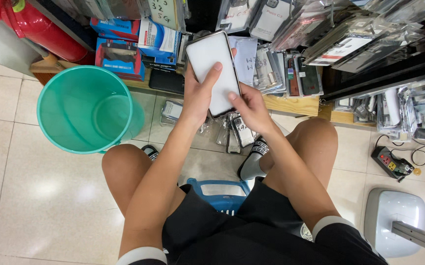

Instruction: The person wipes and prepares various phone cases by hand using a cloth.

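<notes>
Carefully keep your left hand (198, 95) wrapped around the phone (213, 72), held up above your knees, while your right hand (251, 109) pinches its lower edge, fingers off the white face.

Phone (214, 71) in the hands had a smooth, flat white face with a thin dark glossy rim. Bucket (87, 110) was teal plastic, smooth, slight sheen. Floor tiles (36, 196) were glossy and reflected the lights. Shelf edge (291, 104) looked like bare matt wood. Packaged cases (300, 73) sat in clear shiny plastic sleeves. Shorts (232, 225) were matt black cloth.
</notes>
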